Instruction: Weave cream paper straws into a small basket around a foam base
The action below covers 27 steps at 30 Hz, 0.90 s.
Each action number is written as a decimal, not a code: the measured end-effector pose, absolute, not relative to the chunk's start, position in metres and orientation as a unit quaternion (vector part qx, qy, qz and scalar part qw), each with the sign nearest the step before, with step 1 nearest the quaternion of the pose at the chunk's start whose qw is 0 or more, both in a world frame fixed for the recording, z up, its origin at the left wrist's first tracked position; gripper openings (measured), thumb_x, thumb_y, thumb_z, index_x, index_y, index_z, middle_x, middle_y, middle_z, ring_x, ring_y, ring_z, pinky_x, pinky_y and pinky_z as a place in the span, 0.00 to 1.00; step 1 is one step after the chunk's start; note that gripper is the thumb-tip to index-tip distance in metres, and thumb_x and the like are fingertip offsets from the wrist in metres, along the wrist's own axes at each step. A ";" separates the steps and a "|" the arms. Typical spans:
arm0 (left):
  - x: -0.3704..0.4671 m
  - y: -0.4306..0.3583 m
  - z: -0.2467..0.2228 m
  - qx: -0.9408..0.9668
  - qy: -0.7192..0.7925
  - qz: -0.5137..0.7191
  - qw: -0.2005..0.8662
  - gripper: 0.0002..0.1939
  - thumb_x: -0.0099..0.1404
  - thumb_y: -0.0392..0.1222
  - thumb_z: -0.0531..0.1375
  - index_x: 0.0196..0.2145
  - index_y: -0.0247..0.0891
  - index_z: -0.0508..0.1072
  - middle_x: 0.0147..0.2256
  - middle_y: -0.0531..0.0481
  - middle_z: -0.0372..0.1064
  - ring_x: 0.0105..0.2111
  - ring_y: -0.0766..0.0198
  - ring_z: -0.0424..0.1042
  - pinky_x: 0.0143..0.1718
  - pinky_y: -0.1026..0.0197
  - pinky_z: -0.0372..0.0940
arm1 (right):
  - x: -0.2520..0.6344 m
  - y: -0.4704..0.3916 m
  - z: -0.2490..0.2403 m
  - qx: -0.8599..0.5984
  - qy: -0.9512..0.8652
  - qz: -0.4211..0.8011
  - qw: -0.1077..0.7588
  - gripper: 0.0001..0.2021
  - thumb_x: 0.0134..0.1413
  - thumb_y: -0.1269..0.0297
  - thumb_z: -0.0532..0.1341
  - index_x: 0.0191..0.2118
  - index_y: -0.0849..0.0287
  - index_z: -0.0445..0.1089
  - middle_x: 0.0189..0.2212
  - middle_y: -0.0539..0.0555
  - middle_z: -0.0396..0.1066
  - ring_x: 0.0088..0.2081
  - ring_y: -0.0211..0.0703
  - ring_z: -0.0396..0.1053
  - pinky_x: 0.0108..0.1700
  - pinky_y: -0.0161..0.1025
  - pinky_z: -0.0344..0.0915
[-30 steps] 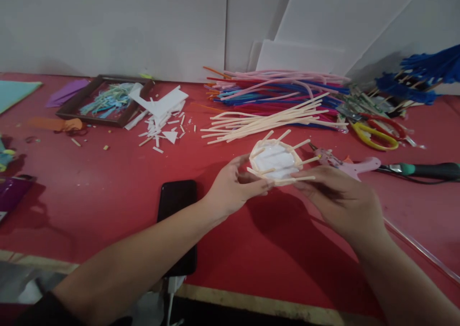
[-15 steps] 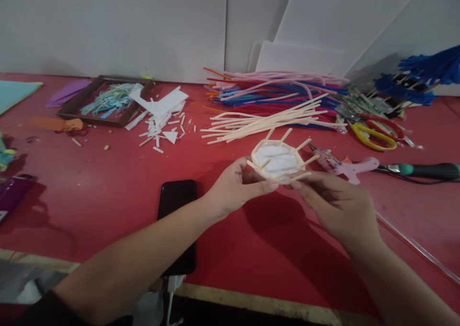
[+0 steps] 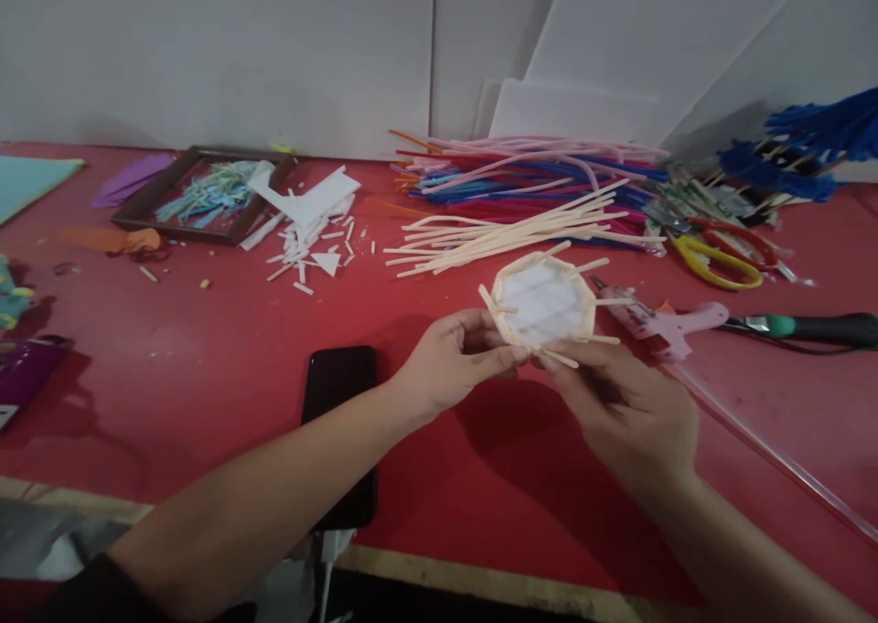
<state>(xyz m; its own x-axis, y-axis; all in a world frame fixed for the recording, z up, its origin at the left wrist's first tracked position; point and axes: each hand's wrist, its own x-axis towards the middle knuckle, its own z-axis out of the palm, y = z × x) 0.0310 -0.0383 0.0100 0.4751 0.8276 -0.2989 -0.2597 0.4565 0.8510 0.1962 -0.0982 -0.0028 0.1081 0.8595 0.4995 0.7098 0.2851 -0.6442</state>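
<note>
A white many-sided piece (image 3: 543, 301) with a cream rim and several cream sticks jutting from its edge is held above the red table. My left hand (image 3: 459, 358) pinches its lower left edge between thumb and fingers. At the lower right edge, my right hand (image 3: 624, 403) grips the same piece, close to a stick end. The two thumbs are near each other. Behind the piece lies a bundle of cream pipe-like strips (image 3: 508, 231).
Coloured strips (image 3: 535, 170) lie at the back. Scissors (image 3: 720, 259), a pink glue gun (image 3: 692, 323) and a clear rod (image 3: 768, 445) are at right. A phone (image 3: 341, 394) is by my left forearm. White scraps (image 3: 308, 211) and a dark frame (image 3: 198, 233) sit at left.
The white piece has turned and tilted, so more of its face shows. My right hand has shifted slightly left and down; my left hand has barely moved.
</note>
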 end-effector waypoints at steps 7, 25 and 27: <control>0.033 -0.036 0.007 0.406 0.385 0.325 0.763 0.20 0.41 0.40 0.75 0.32 0.34 0.76 0.29 0.51 0.74 0.30 0.67 0.73 0.37 0.61 0.71 | 0.199 -0.095 -0.009 -0.566 -0.691 0.066 0.445 0.06 0.57 0.64 0.61 0.37 0.54 0.76 0.32 0.51 0.80 0.32 0.43 0.79 0.30 0.35 0.75; 0.033 -0.038 0.000 0.431 0.372 0.355 0.742 0.12 0.48 0.39 0.71 0.29 0.36 0.73 0.29 0.51 0.72 0.29 0.66 0.70 0.36 0.61 0.68 | 0.201 -0.090 -0.016 -0.482 -0.750 -0.001 0.452 0.08 0.59 0.65 0.59 0.40 0.52 0.77 0.30 0.49 0.80 0.28 0.42 0.78 0.27 0.31 0.73; 0.033 -0.037 -0.003 0.449 0.364 0.363 0.731 0.12 0.49 0.39 0.70 0.32 0.37 0.74 0.31 0.51 0.72 0.31 0.67 0.70 0.36 0.63 0.67 | 0.202 -0.089 -0.013 -0.477 -0.762 -0.016 0.438 0.09 0.59 0.67 0.59 0.41 0.52 0.76 0.30 0.49 0.80 0.29 0.41 0.78 0.28 0.32 0.73</control>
